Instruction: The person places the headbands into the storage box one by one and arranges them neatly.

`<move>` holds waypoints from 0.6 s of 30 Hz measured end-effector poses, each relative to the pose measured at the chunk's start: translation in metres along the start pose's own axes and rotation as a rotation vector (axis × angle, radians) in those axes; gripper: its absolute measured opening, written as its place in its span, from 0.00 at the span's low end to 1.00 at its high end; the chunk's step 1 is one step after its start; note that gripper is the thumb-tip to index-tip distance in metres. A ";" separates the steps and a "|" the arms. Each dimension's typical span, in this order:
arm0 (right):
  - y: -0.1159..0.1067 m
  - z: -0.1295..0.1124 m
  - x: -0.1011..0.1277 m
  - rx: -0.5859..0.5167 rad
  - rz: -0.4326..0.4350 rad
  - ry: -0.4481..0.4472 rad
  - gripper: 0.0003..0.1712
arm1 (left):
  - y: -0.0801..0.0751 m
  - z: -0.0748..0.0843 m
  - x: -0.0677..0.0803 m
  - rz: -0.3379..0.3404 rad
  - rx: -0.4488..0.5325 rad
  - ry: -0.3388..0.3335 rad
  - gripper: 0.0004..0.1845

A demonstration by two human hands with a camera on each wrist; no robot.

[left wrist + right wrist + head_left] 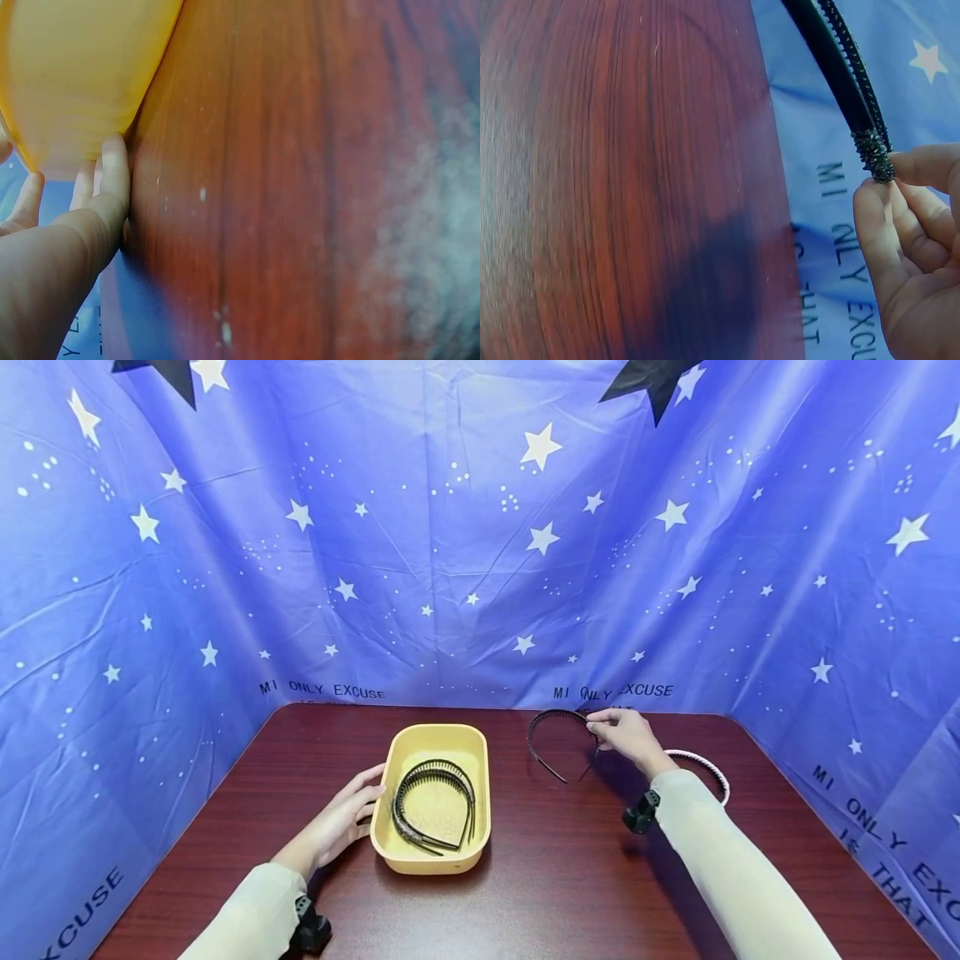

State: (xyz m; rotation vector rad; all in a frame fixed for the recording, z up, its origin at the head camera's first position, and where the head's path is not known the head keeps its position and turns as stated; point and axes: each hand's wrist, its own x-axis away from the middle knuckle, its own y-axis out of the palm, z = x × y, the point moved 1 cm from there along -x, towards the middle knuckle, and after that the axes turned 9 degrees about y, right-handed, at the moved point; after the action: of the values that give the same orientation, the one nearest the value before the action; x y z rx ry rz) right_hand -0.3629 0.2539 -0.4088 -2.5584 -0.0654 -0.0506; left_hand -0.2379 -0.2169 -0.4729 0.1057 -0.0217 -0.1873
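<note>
Headband (835, 75), one, was pinched by right hand (625, 735) near table's (562, 860) far edge; left hand (341, 818), fingers extended, touched one bin (431, 866) containing at least two hoops (401, 817).

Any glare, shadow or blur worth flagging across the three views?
Head: fairly clear, with a faint sheen low on the tabletop; left wrist: whitish glare at the tabletop's right, the yellow tub and left hand rather soft; right wrist: broad dark shadow on the tabletop, pale sheen at far left, the headband's beading readable.

Pale headband (711, 765) partly hidden; sleeves (738, 868) cropped
</note>
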 end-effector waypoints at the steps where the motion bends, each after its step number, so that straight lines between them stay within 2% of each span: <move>1: 0.002 -0.002 0.001 0.000 -0.005 -0.008 0.20 | 0.000 0.000 0.000 0.004 0.002 -0.001 0.31; 18: 0.040 -0.031 0.007 -0.026 -0.049 -0.095 0.17 | 0.000 0.000 0.000 -0.008 -0.004 0.003 0.32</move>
State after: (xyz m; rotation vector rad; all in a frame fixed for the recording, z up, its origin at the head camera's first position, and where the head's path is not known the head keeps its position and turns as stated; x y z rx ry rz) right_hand -0.3543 0.2037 -0.4040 -2.5840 -0.1652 0.0521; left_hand -0.2383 -0.2171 -0.4729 0.1020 -0.0181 -0.1951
